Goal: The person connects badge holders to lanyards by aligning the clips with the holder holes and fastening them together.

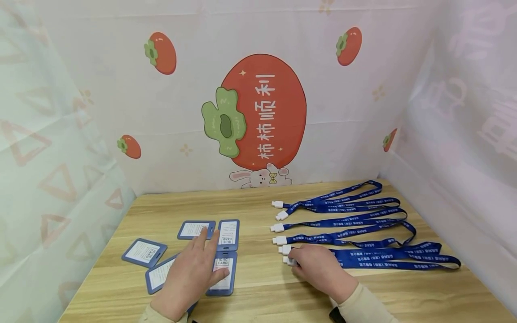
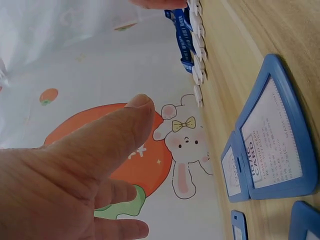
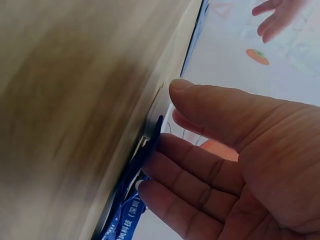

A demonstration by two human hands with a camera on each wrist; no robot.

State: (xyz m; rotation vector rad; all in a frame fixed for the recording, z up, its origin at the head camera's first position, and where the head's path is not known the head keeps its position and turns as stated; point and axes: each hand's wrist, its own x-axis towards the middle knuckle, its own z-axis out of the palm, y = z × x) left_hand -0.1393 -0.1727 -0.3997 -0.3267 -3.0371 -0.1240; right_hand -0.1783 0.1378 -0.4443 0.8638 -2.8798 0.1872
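My left hand [image 1: 190,271] hovers with spread, straight fingers over several blue-framed ID card holders [image 1: 144,252] on the left of the table. In the left wrist view, one card holder [image 2: 272,145] lies beside the thumb, and the hand holds nothing. My right hand [image 1: 321,271] is at the near end of a row of blue lanyards [image 1: 387,265]. Its thumb and index finger close around the nearest lanyard by its white clip [image 1: 287,260]. The right wrist view shows this clip [image 3: 159,107] low at the table, partly hidden by the fingers.
Other lanyards [image 1: 347,222] lie roughly parallel behind the right hand, white clips pointing left. The wooden table [image 1: 250,242] ends at a white cloth backdrop [image 1: 181,98] printed with persimmons and a rabbit. Cloth walls stand on both sides.
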